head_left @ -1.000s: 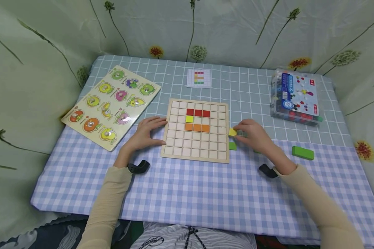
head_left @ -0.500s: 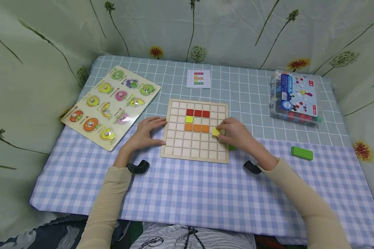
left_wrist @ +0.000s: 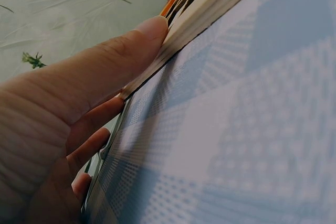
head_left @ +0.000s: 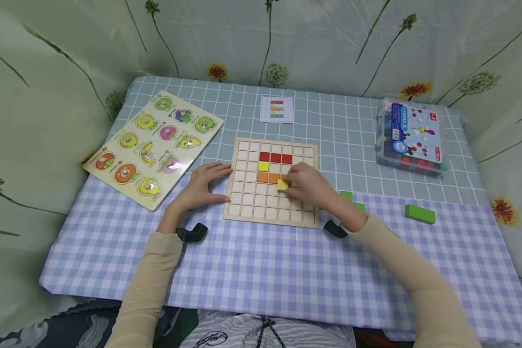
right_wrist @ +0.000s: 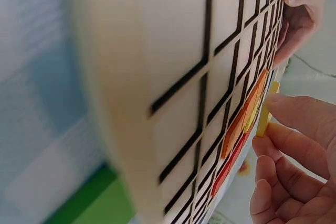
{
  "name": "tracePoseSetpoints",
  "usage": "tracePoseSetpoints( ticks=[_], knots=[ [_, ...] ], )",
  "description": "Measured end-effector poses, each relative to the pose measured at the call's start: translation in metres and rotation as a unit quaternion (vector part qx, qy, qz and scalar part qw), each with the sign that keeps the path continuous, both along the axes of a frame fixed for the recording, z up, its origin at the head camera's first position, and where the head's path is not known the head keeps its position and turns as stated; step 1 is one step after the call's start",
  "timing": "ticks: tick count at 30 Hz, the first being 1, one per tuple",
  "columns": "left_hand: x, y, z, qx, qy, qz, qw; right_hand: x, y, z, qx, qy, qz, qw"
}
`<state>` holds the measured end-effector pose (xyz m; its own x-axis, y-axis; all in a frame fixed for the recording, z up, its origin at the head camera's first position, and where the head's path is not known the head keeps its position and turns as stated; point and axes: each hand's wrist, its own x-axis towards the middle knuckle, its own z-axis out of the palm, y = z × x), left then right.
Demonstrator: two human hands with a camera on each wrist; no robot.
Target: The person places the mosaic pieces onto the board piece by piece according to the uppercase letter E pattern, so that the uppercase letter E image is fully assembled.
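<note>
My right hand (head_left: 309,184) pinches a yellow square tile (head_left: 282,185) between thumb and fingers over the wooden grid board (head_left: 252,212). In the right wrist view the yellow tile (right_wrist: 266,109) is held edge-on, a little off the board's surface. Three red tiles (head_left: 276,158) lie in a row on the board, with one yellow tile (head_left: 263,166) below the leftmost. Under that is a row of orange tiles (head_left: 268,177), its right end hidden by the held tile and hand. My left hand (head_left: 206,183) rests with spread fingers at the board's left edge, thumb tip touching it.
Green tiles (head_left: 347,195) lie right of the board, partly behind my right wrist. Farther right is a green block (head_left: 419,214). A pattern card (head_left: 277,109) lies behind the board, a fruit puzzle (head_left: 156,145) at left, and a clear plastic case (head_left: 411,137) at back right.
My right hand has carried the yellow tile from beside the board's right edge leftward over the board, to the orange row. The left hand has stayed at the board's left edge.
</note>
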<state>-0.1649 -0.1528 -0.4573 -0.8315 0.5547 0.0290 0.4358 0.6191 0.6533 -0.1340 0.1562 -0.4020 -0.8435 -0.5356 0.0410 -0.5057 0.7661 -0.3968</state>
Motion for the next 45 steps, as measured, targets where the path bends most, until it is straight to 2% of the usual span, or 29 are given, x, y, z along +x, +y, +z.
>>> tracePoseSetpoints(
  ticks=[7, 18, 28, 35, 45],
  knots=[
    [0.0, 0.0, 0.001, 0.003, -0.002, 0.0, 1.0, -0.006, -0.021, -0.005, 0.013, 0.019, 0.029, 0.9993],
    [0.0, 0.0, 0.001, 0.006, 0.007, -0.002, 1.0, -0.011, -0.04, -0.01, 0.021, 0.023, 0.054, 0.9981],
    [0.0, 0.0, 0.002, 0.003, 0.007, -0.002, 1.0, -0.01, -0.047, -0.011, 0.027, -0.004, 0.032, 0.9991],
    [0.0, 0.0, 0.002, 0.004, -0.003, 0.002, 1.0, -0.009, -0.039, -0.004, 0.004, -0.008, 0.009, 0.9999],
    [0.0, 0.0, 0.002, 0.0, -0.004, 0.001, 1.0, -0.003, 0.0, -0.001, -0.012, 0.029, -0.024, 0.9992]
  ],
)
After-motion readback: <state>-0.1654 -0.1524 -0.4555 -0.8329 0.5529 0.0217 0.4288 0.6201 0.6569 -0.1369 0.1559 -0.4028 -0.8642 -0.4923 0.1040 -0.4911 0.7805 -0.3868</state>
